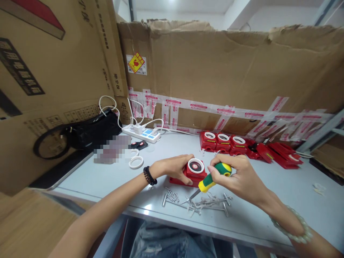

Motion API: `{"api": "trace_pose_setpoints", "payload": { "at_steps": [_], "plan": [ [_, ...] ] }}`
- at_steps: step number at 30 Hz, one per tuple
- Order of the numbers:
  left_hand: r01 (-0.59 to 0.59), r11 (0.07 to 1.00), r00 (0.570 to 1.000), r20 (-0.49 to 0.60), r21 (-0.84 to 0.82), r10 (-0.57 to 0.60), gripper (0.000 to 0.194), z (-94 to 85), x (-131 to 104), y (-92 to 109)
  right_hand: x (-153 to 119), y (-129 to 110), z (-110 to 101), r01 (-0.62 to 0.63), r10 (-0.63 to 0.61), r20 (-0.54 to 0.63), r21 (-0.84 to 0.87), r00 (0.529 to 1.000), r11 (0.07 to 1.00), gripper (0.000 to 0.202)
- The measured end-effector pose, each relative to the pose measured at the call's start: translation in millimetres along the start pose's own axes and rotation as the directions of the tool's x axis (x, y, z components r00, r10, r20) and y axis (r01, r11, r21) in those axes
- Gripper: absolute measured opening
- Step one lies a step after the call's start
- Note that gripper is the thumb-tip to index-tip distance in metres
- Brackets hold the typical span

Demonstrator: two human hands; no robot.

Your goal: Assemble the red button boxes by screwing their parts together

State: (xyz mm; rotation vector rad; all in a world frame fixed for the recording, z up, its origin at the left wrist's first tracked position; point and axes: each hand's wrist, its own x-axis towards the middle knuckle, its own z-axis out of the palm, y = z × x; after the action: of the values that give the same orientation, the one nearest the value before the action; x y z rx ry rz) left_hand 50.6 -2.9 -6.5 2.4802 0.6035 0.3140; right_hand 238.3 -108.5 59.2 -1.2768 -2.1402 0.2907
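My left hand (pixel 174 167) grips the left side of a red box (pixel 195 177) with a white ring (pixel 196 166) and a dark round disc on its top. In my right hand (pixel 245 176) is a screwdriver (pixel 213 178) with a green and yellow handle. Its shaft points down and left, and the tip is among small metal parts in front of the box. Around the tip lie T-shaped metal rods (pixel 224 207), several short metal pins (pixel 172 195) and bits of clear plastic. Whether the tip touches any of them I cannot tell.
Several red boxes with white rings (pixel 223 137) line the back of the table (pixel 161 172); opened red parts (pixel 282 154) sit to their right. Loose white rings (pixel 136 162), a power strip (pixel 143 132) and a black bag (pixel 92 130) are at left. Cardboard walls (pixel 215 71) enclose the back and left.
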Motion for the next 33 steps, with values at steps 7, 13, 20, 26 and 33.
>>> {"api": "trace_pose_setpoints", "payload": {
  "at_steps": [7,13,20,26,33],
  "plan": [
    [0.017,0.999,1.0,-0.003,-0.039,-0.018,0.05,0.5,0,0,-1,-10,-25,0.039,-0.053,-0.182,-0.08,0.982,0.996,0.014],
    [-0.005,0.999,1.0,0.003,-0.036,0.005,0.051,1.9,1,-4,-3,-7,-36,0.032,-0.067,-0.253,-0.142,0.965,0.989,0.019],
    [0.017,1.0,1.0,0.027,-0.024,-0.016,0.048,-0.8,-1,-2,-2,8,-52,-0.104,0.026,-0.397,-0.176,0.917,0.979,0.021],
    [0.018,1.0,1.0,0.017,-0.014,-0.018,0.049,0.7,-1,-2,-2,19,-47,-0.164,0.104,-0.35,-0.146,0.931,0.975,0.023],
    [0.009,1.0,1.0,0.007,-0.017,-0.009,0.051,2.0,0,-5,-1,21,-42,-0.164,0.117,-0.322,-0.124,0.94,0.979,0.024]
  ]
}}
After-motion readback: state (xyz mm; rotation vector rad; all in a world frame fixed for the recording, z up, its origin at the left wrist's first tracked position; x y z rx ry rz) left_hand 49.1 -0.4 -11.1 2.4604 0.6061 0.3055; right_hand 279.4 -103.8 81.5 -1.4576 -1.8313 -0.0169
